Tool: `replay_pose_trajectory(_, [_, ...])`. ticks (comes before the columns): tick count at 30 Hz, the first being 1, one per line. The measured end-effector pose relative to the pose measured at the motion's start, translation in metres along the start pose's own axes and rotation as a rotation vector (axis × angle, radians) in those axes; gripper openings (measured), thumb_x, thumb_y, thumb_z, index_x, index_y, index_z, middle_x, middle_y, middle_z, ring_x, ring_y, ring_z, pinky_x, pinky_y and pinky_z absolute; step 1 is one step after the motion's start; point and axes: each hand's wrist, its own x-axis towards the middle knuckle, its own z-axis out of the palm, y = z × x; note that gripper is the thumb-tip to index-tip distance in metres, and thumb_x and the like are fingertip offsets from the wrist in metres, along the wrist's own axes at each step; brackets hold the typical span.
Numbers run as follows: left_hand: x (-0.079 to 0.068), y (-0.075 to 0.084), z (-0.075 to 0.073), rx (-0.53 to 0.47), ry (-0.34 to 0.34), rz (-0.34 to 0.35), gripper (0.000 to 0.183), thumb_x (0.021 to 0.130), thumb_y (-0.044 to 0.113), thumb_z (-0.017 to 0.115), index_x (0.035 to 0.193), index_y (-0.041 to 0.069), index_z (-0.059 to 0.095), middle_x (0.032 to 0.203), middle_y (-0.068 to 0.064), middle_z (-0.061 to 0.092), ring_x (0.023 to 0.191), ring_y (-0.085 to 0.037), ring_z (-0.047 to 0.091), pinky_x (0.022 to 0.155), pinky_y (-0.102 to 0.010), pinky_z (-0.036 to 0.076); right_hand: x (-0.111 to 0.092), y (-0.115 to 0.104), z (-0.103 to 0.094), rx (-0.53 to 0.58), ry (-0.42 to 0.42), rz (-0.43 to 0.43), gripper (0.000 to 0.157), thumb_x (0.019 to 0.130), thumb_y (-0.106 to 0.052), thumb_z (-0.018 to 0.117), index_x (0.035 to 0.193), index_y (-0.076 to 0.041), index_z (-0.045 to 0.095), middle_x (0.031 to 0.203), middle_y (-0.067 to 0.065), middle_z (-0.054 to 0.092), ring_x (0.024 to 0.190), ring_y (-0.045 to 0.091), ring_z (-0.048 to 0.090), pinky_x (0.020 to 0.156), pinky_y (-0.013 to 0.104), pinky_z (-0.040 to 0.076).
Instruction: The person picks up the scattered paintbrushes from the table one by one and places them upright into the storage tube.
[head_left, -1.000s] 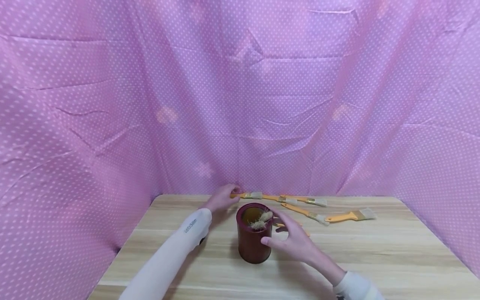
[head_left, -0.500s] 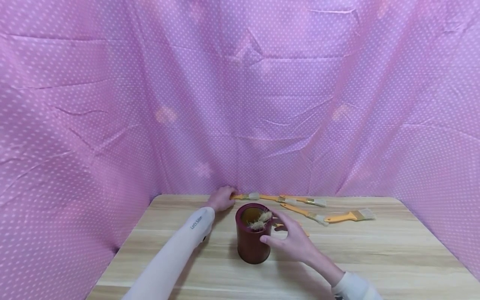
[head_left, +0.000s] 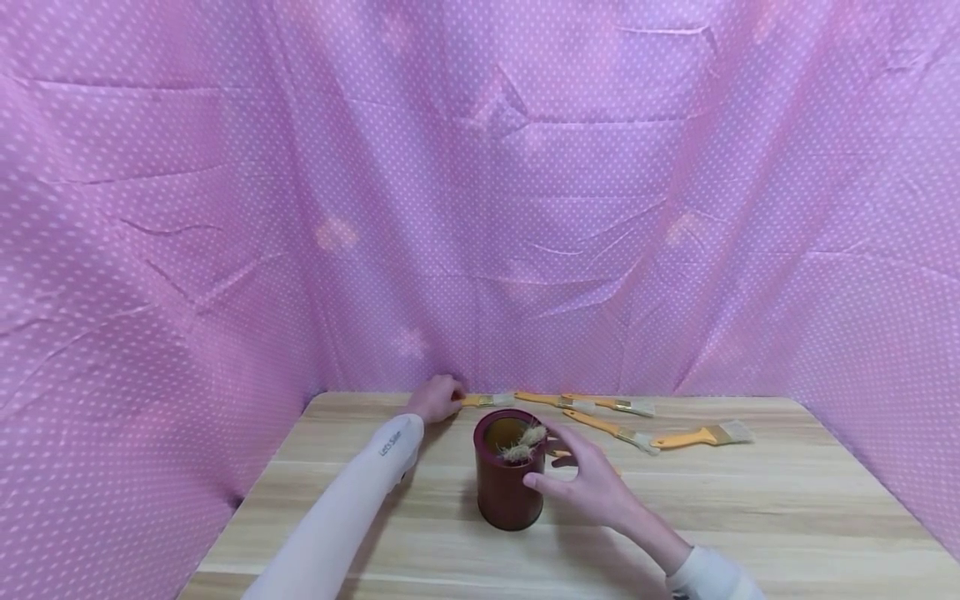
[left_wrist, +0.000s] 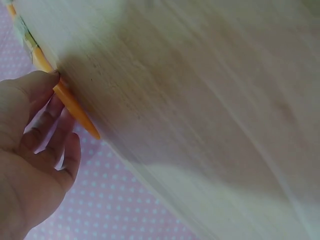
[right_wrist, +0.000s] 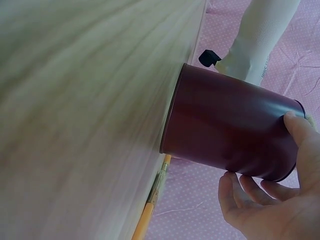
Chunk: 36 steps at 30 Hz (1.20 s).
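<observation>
A dark red, open-topped can [head_left: 510,496] stands upright on the table, with two tufts of pale bristles [head_left: 519,452] showing at its mouth. My right hand [head_left: 592,479] holds the can near the rim, thumb on one side and fingers on the other, as the right wrist view also shows. At the back edge, my left hand [head_left: 437,398] pinches the orange handle [left_wrist: 75,106] of a paintbrush [head_left: 501,401] close to its end. That brush lies low along the edge; whether it touches the tabletop I cannot tell.
Several more orange-handled paintbrushes lie right of the can, among them a wide one [head_left: 705,435] farthest right and one slanting inward [head_left: 607,429]. Another is partly hidden behind my right hand. A pink dotted cloth [head_left: 480,208] hangs right behind the wooden table [head_left: 750,517].
My left hand has shifted a little left with the paintbrush, opening a gap between its bristles and the neighbouring brush's handle. The right hand and the can have stayed put.
</observation>
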Motion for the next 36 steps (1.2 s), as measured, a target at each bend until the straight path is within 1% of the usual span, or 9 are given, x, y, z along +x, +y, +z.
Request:
replay_pose_trajectory(5, [-0.004, 0.000, -0.001, 0.021, 0.026, 0.003, 0.017, 0.088, 0.016, 0.078, 0.105, 0.013, 0.078, 0.097, -0.001, 0.067, 0.093, -0.022, 0.062, 0.086, -0.043, 0.052, -0.003, -0.013, -0.004, 0.007, 0.000, -0.004, 0.067, 0.082, -0.009, 0.086, 0.140, 0.001, 0.054, 0.121, 0.012, 0.065, 0.107, 0.024, 0.064, 0.089, 0.057, 0.053])
replay_pose_trajectory(9, [-0.008, 0.001, -0.002, 0.009, 0.053, -0.003, 0.017, 0.087, 0.015, 0.079, 0.104, 0.012, 0.078, 0.094, 0.000, 0.064, 0.088, -0.020, 0.060, 0.081, -0.040, 0.052, -0.003, -0.005, -0.003, 0.000, -0.001, -0.002, 0.068, 0.082, -0.008, 0.087, 0.141, 0.001, 0.054, 0.122, 0.012, 0.065, 0.107, 0.025, 0.064, 0.089, 0.057, 0.054])
replay_pose_trajectory(13, [-0.012, 0.005, -0.006, -0.059, 0.094, -0.014, 0.014, 0.089, 0.011, 0.077, 0.103, 0.009, 0.077, 0.092, -0.002, 0.063, 0.084, -0.020, 0.059, 0.078, -0.039, 0.052, -0.002, 0.015, -0.002, -0.004, 0.000, -0.006, 0.071, 0.082, -0.017, 0.088, 0.143, -0.006, 0.054, 0.125, 0.005, 0.064, 0.109, 0.023, 0.064, 0.090, 0.052, 0.055])
replay_pose_trajectory(15, [-0.013, 0.006, -0.007, -0.103, 0.118, -0.008, 0.014, 0.090, 0.009, 0.075, 0.104, 0.008, 0.076, 0.094, -0.004, 0.064, 0.085, -0.020, 0.059, 0.078, -0.039, 0.052, -0.003, 0.013, -0.004, -0.007, 0.003, -0.012, 0.071, 0.082, -0.018, 0.088, 0.143, -0.006, 0.054, 0.125, 0.005, 0.064, 0.109, 0.022, 0.063, 0.090, 0.051, 0.055])
replay_pose_trajectory(20, [-0.017, 0.012, -0.011, -0.242, 0.150, -0.011, 0.014, 0.096, 0.011, 0.071, 0.109, 0.007, 0.072, 0.097, -0.003, 0.064, 0.087, -0.019, 0.062, 0.079, -0.037, 0.054, -0.003, 0.007, -0.004, -0.005, 0.007, -0.025, 0.070, 0.081, -0.008, 0.087, 0.142, 0.001, 0.053, 0.125, 0.010, 0.064, 0.109, 0.029, 0.063, 0.088, 0.056, 0.055])
replay_pose_trajectory(21, [-0.017, 0.013, -0.012, -0.279, 0.154, -0.017, 0.014, 0.096, 0.011, 0.071, 0.110, 0.007, 0.072, 0.097, -0.002, 0.064, 0.087, -0.018, 0.062, 0.079, -0.037, 0.054, -0.002, 0.012, -0.003, -0.001, 0.004, -0.025, 0.070, 0.081, -0.008, 0.087, 0.142, -0.001, 0.054, 0.125, 0.009, 0.064, 0.109, 0.030, 0.063, 0.088, 0.057, 0.054])
replay_pose_trajectory(24, [-0.018, 0.018, -0.016, -0.396, 0.177, -0.018, 0.015, 0.098, 0.012, 0.070, 0.112, 0.006, 0.071, 0.098, -0.001, 0.065, 0.090, -0.018, 0.063, 0.083, -0.038, 0.054, -0.001, 0.027, -0.003, -0.009, -0.005, -0.045, 0.071, 0.082, -0.015, 0.088, 0.143, -0.006, 0.054, 0.126, 0.005, 0.064, 0.110, 0.029, 0.063, 0.087, 0.053, 0.056])
replay_pose_trajectory(31, [-0.027, 0.037, -0.030, -0.772, 0.201, -0.026, 0.019, 0.101, 0.018, 0.066, 0.118, 0.008, 0.067, 0.109, -0.007, 0.068, 0.101, -0.022, 0.062, 0.089, -0.040, 0.053, -0.002, 0.031, -0.004, -0.001, -0.028, -0.066, 0.069, 0.084, -0.031, 0.087, 0.143, -0.016, 0.055, 0.126, -0.001, 0.064, 0.109, 0.023, 0.063, 0.087, 0.046, 0.057])
replay_pose_trajectory(36, [-0.035, 0.055, -0.049, -0.863, 0.233, -0.011, 0.027, 0.101, 0.024, 0.068, 0.124, 0.010, 0.066, 0.113, -0.004, 0.067, 0.106, -0.023, 0.062, 0.091, -0.040, 0.054, -0.002, 0.033, -0.004, 0.001, -0.028, -0.067, 0.070, 0.084, -0.032, 0.087, 0.144, -0.018, 0.054, 0.129, -0.002, 0.062, 0.109, 0.020, 0.063, 0.087, 0.042, 0.057])
